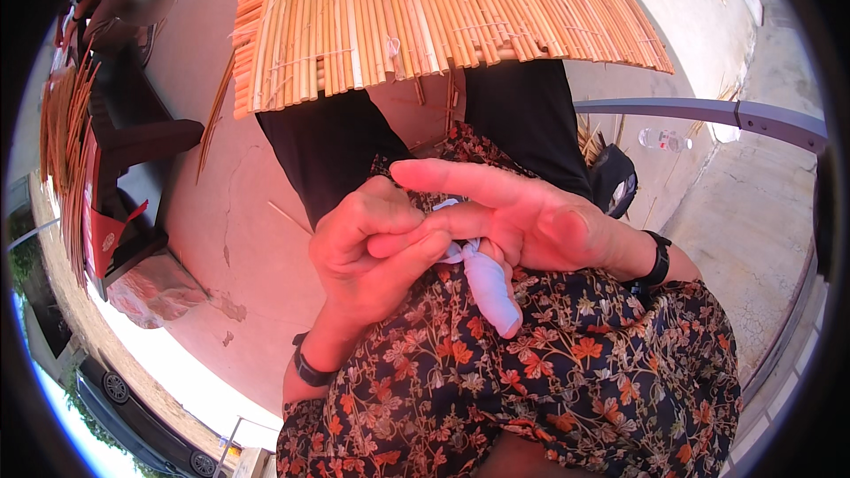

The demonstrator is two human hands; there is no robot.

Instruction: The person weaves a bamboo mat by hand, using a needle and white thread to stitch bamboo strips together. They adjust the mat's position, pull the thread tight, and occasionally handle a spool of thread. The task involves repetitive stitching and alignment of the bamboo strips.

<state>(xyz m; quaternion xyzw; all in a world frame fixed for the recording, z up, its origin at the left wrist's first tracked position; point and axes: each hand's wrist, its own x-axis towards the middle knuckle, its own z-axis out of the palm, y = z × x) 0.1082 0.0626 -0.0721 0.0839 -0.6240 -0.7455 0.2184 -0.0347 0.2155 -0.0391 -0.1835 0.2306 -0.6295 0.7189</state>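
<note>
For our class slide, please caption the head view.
Left hand touching right hand, a white, tube-shaped cloth wrap at its fingers; beyond, a mat of slender tan reeds.

— Your reed mat (443, 13) is golden orange, striped lengthwise by its own stalks.
— And below it, your floral garment (549, 372) is near-black, patterned with orange, rust and cream leaves.
— Your cloth wrapping (491, 294), also below the mat, looks bluish white; your trousers (524, 115), nearer its edge, are plain black.
— Right of the mat you've a purplish-grey bar (682, 109); left of it, pinkish floor (243, 212).
</note>
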